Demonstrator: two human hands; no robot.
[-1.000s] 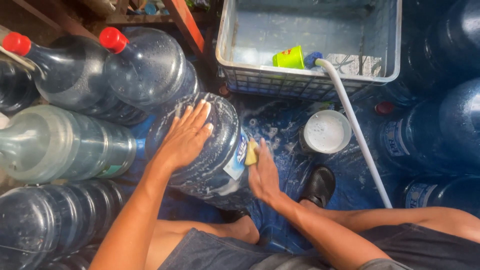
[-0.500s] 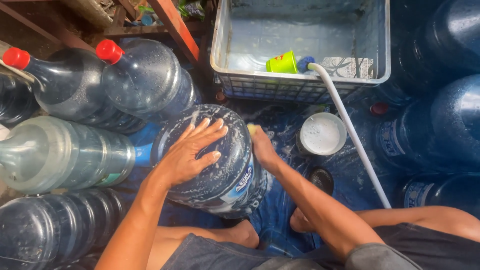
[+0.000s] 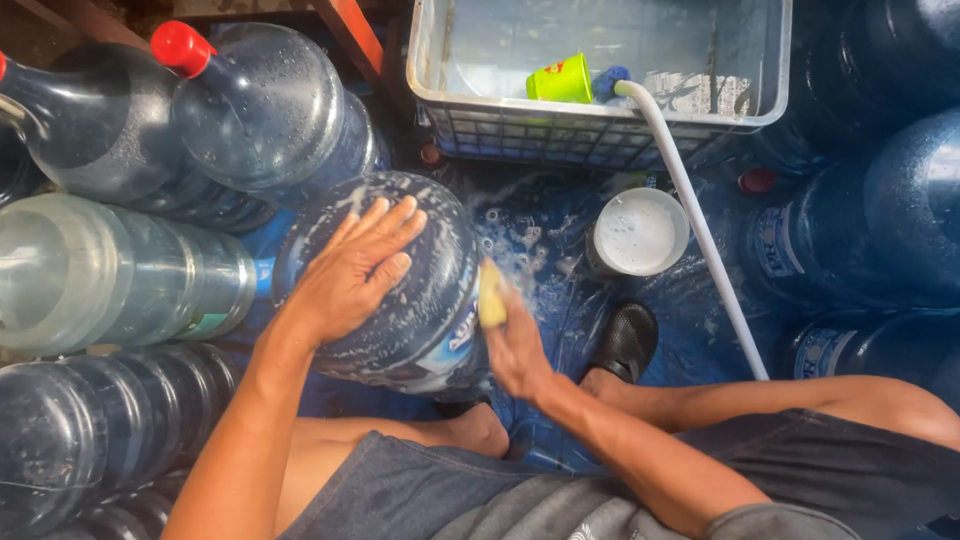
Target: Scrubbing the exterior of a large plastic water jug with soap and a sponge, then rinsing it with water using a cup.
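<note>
A large blue water jug, wet and streaked with soap foam, lies on its side in front of me. My left hand rests flat on top of it with fingers spread. My right hand presses a yellow sponge against the jug's right side, beside its label.
Stacked blue jugs, two with red caps, fill the left. More jugs stand at right. A grey crate of water holds a green cup and a white hose. A white tub of soapy water sits on the wet blue floor beside my black shoe.
The right hand with the sponge slid down the jug's right side, toward me. The left hand stayed on top, and the jug has turned a little.
</note>
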